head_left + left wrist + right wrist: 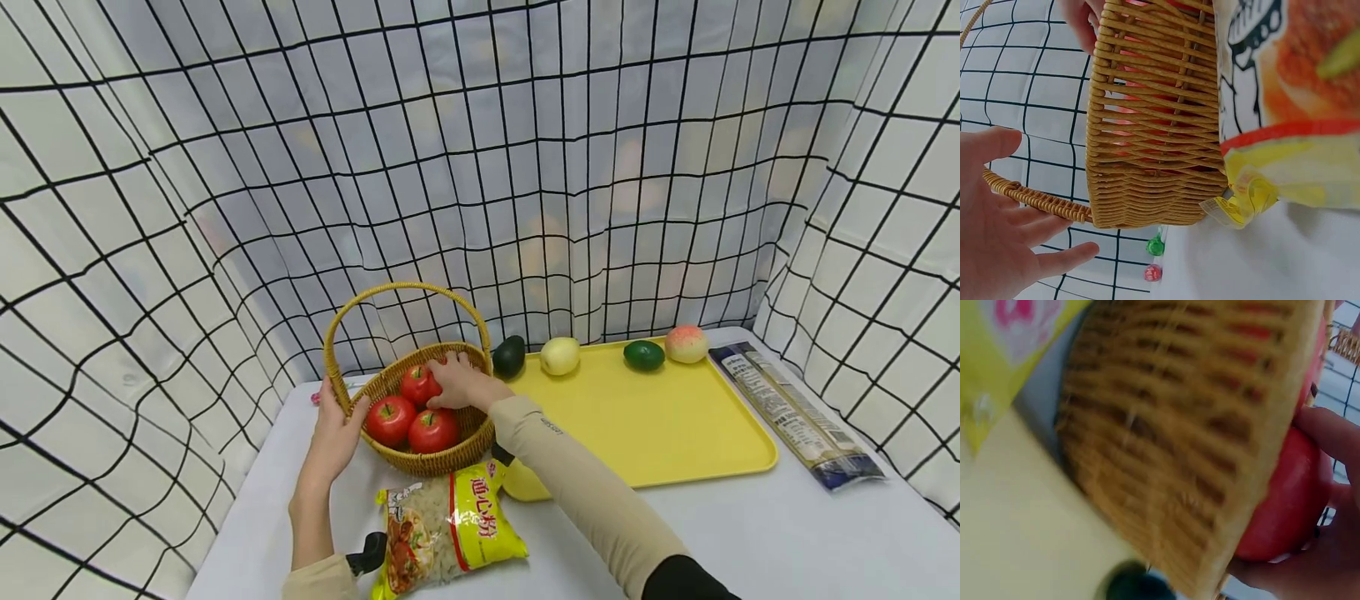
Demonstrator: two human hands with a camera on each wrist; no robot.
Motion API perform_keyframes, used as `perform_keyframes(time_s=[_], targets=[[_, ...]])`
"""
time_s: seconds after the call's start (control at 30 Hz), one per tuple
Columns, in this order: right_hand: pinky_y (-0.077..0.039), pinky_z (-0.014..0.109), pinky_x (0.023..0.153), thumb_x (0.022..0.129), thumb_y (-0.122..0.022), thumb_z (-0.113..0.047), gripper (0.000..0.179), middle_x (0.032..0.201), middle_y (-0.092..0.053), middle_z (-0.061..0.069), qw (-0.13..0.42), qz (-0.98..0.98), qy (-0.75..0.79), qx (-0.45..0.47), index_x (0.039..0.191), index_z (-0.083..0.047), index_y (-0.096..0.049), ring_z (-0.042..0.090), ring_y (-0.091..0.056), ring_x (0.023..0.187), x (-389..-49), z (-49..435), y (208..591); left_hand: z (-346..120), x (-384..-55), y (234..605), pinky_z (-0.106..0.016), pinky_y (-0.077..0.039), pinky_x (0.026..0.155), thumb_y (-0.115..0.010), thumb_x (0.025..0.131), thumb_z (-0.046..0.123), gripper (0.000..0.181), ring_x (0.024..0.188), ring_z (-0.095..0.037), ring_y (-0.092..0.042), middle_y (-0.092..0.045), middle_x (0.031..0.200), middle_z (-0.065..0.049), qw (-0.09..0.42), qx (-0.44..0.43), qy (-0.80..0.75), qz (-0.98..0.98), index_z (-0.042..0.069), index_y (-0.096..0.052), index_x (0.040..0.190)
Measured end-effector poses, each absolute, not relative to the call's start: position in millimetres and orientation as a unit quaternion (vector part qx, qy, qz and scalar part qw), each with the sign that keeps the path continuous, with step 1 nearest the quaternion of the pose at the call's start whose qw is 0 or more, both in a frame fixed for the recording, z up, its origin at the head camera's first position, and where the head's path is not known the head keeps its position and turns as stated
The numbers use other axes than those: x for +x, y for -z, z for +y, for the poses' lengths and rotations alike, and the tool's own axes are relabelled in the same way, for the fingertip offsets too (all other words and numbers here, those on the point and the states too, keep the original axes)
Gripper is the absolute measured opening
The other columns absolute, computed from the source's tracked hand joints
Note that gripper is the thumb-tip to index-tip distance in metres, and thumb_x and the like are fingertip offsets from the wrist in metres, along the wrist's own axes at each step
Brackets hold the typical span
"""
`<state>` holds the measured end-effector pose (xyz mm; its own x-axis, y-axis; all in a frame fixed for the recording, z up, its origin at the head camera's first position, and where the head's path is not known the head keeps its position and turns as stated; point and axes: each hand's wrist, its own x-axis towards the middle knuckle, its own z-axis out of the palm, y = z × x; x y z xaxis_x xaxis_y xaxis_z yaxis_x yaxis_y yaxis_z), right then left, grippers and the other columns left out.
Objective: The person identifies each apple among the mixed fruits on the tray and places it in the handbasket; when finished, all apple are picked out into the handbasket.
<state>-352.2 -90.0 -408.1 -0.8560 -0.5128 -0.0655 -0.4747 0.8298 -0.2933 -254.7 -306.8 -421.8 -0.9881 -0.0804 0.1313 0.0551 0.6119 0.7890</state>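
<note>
A wicker basket (442,461) with a tall arched handle (406,287) holds several red apples (390,420). My right hand (463,385) reaches inside at the basket's right. The right wrist view shows its thumb and fingers gripping a red apple (1291,494) by the rim. At the handle's left base is my left hand (330,437), fingers fairly straight. In the left wrist view the handle crosses between its thumb and extended fingers. A yellow bag of pasta (450,527) lies in front of the basket.
Right of the basket lies a yellow tray (637,425). Along its back are an avocado (509,357), a pale yellow fruit (560,357), a green fruit (644,356) and a peach (686,344). A long packet (795,412) lies farther right. Netted curtains (480,167) enclose the table.
</note>
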Motion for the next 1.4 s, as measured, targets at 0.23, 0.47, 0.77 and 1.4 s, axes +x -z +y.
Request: perform_keyframes(time_s=[0.23,0.47,0.77,1.4], targets=[[-0.038,0.055,0.121,0.100,-0.064,-0.042,0.070,0.166,-0.027,0.017,0.096,0.955,0.134,-0.246,0.160,-0.023,-0.033,0.037,-0.026,0.155,-346,-95,410,-307,-253,423,-0.063,-0.012,0.128,-0.042,0.110,0.033,0.087,0.158,-0.047,-0.008,0.002,0.170,-0.031,0.083,0.005,0.442,-0.893,0.004,0.022,0.161],[-0.033,0.053,0.126,0.100,-0.064,-0.043,0.078,0.168,-0.028,0.018,0.136,0.959,0.126,-0.213,0.163,-0.016,-0.027,0.038,-0.026,0.157,-348,-84,405,-307,-253,422,-0.064,-0.015,0.128,-0.043,0.110,0.033,0.086,0.158,-0.047,-0.011,-0.003,0.169,-0.031,0.088,0.001,0.449,-0.889,0.004,0.020,0.162],[-0.033,0.051,0.125,0.098,-0.066,-0.046,0.075,0.163,-0.035,0.018,0.129,0.962,0.110,-0.216,0.160,-0.016,-0.036,0.039,-0.031,0.154,-350,-85,406,-307,-254,423,-0.064,-0.015,0.128,-0.043,0.110,0.032,0.084,0.158,-0.047,-0.012,-0.007,0.168,-0.033,0.095,-0.002,0.452,-0.887,0.005,0.017,0.163],[-0.026,0.042,0.130,0.111,-0.040,-0.038,0.058,0.168,-0.032,0.015,0.017,0.937,0.122,-0.326,0.160,-0.008,-0.035,0.031,-0.028,0.158,-330,-54,438,-305,-255,423,-0.068,-0.015,0.125,-0.044,0.110,0.035,0.091,0.157,-0.052,-0.008,0.006,0.169,-0.032,0.078,0.004,0.433,-0.898,0.004,0.026,0.159]])
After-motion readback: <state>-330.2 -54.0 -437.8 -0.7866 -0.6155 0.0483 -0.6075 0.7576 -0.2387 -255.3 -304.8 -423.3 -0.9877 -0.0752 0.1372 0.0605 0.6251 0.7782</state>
